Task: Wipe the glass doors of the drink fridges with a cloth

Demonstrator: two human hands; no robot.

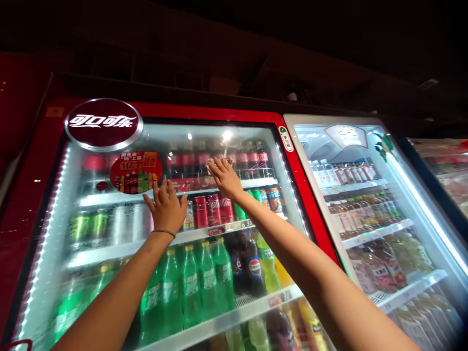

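Observation:
My left hand (167, 205) rests against the glass door (153, 134) of a red drinks fridge, with its fingers spread and nothing in them. It is just right of a round red sticker (136, 171) and wears a thin band at the wrist. Higher up and to the right, my right hand (224, 176) presses a crumpled pale cloth (209, 166) to the same glass. Most of that cloth is hidden beneath the fingers; it could be tissue. Behind the glass stand red cans (214, 210) and green bottles (189, 280).
A lit oval sign (104, 125) juts out at the fridge's upper left corner. The red door frame (310, 195) runs down the right side. Beside it stands a second, silver-framed fridge (303, 161) with bottled drinks. Above both, the space is dark.

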